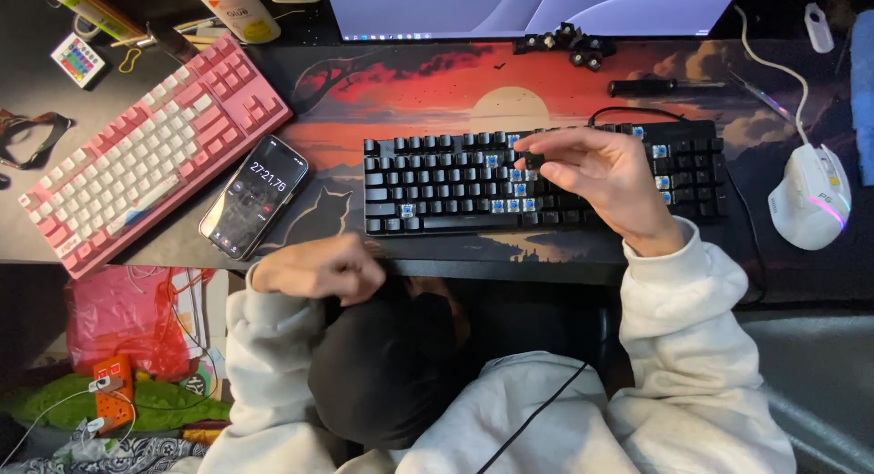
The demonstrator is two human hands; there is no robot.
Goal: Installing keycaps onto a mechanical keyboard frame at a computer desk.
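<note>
Our right hand [605, 173] pinches a black keycap [533, 160] over the black keyboard [428, 178] mid-desk; our left hand [319, 269], a closed, seemingly empty fist, rests at the front edge.

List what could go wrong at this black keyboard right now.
1. The right hand pinches a black keycap over the black keyboard; it could slip among the exposed blue switches.
2. Loose keycaps piled by the monitor may roll off.
3. The phone lies near the desk edge.
</note>
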